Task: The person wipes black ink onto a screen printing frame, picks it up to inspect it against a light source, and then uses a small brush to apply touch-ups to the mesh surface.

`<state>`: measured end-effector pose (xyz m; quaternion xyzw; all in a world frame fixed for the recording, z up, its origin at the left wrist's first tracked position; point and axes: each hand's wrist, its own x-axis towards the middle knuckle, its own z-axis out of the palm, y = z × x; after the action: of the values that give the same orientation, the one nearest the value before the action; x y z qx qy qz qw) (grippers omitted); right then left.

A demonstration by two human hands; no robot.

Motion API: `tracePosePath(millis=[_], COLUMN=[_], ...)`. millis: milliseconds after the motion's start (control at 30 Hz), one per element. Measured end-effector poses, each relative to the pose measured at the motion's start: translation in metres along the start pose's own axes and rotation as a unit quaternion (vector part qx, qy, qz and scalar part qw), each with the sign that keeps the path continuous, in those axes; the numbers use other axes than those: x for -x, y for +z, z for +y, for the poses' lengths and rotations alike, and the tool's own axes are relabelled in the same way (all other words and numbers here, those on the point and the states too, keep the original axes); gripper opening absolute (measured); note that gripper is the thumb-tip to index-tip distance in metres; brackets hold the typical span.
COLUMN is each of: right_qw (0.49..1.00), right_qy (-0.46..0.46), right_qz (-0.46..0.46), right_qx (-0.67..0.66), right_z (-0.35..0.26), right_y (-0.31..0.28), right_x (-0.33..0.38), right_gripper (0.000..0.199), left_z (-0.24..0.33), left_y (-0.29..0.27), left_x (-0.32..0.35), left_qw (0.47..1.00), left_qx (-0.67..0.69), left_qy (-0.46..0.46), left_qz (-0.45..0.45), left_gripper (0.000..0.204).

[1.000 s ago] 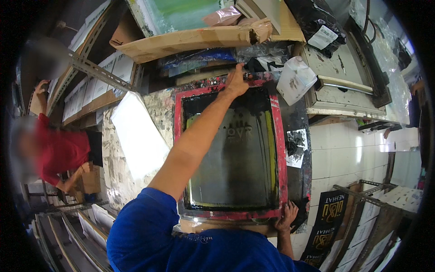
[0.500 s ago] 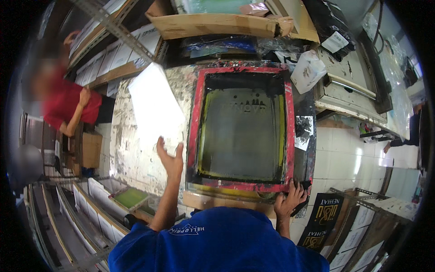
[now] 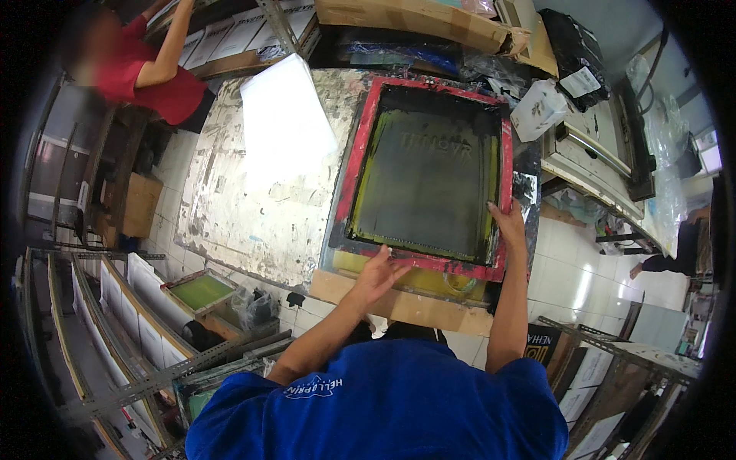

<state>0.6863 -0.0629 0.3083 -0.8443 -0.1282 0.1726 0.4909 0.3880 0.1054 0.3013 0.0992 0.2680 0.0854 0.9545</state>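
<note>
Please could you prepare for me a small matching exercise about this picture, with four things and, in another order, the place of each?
Things:
1. left hand
2. white paper
3. right hand
4. white container

Places:
A. on the worktable, left of the red frame
B. at the frame's right side
C. beyond the frame's upper right corner
D. at the frame's near edge

Right pairs: 1-D, 2-A, 3-B, 4-C

left forearm angled inward out front, left hand pretty loose with fingers apart, right forearm basically straight ahead, right hand reaching farther out, thumb to the inside, kinda curled in a grip
</note>
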Motion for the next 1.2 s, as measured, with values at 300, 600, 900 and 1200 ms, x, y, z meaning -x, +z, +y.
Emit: tracePosePath(millis=[300, 600, 900, 1200], right_qw=[0.993, 0.985, 0.961, 0.922], right_qy=[0.004, -0.020, -0.096, -0.109], right_qz=[-0.049, -0.049, -0.119, -0.256], right_qx=[-0.107, -0.161, -0.230, -0.269], right_z=[-0.010, -0.051, -0.057, -0.044], right_y=[-0.002, 0.030, 0.069, 0.075], right_x=[0.028, 0.149, 0.305, 0.475], right_gripper=[0.044, 0.042, 0.043, 0.041], left_z=[-0.024, -0.045, -0.082, -0.148], left_y=[0.001, -0.001, -0.043, -0.111], left_x=[0.020, 0.116, 0.252, 0.435], left_qw=[0.997, 0.951, 0.879, 0.817], left_qx=[0.010, 0.119, 0.115, 0.122], left_qy=[0.062, 0.283, 0.446, 0.536], left_qz=[0.051, 0.045, 0.126, 0.170], left_gripper=[0.031, 0.041, 0.034, 0.022])
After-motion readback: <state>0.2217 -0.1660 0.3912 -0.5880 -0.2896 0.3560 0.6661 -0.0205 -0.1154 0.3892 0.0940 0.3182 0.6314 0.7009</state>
